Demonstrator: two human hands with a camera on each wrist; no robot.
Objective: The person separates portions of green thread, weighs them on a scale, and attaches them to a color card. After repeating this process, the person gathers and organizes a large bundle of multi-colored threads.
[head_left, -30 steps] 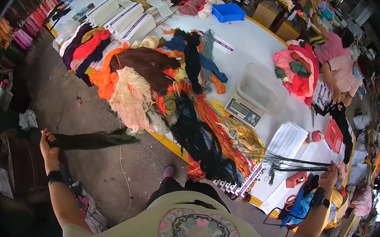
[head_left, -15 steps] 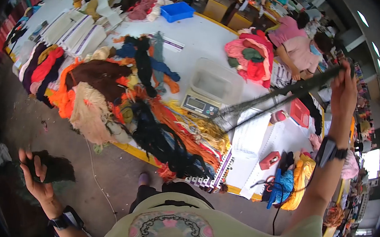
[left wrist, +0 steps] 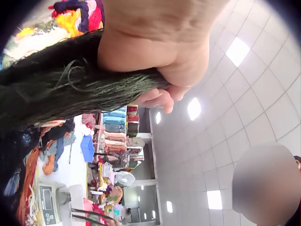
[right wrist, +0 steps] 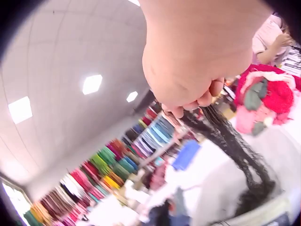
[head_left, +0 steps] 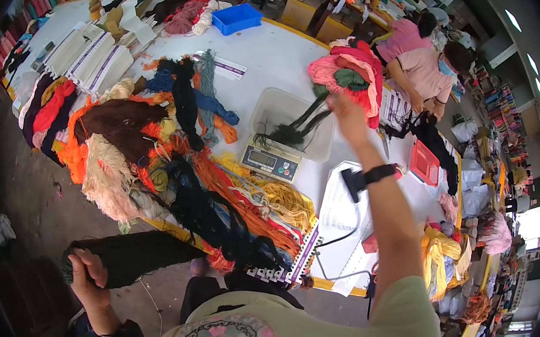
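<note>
My left hand [head_left: 90, 279], at the lower left off the table edge, grips a thick dark green skein of yarn [head_left: 142, 259]. In the left wrist view its fingers curl round that skein [left wrist: 80, 89]. Over the table my right hand [head_left: 352, 123] pinches the top of a thin dark green bundle of yarn [right wrist: 225, 136]. The bundle's loose lower end hangs into a clear plastic tub [head_left: 275, 103]. Under the tub's near side sits a digital scale [head_left: 272, 162]; its display is too small to read.
Piled hanks of orange, brown and black yarn [head_left: 204, 198] cover the table's near edge. A pink and red yarn heap [head_left: 359, 72] lies beyond the tub, near a seated person [head_left: 421, 72]. Farther off are a blue tray [head_left: 236, 19] and a red tray [head_left: 424, 162].
My right hand has swung from the far right in over the tub, lowering the thin bundle's end into it. The left hand keeps its skein, which now stretches toward the table edge.
</note>
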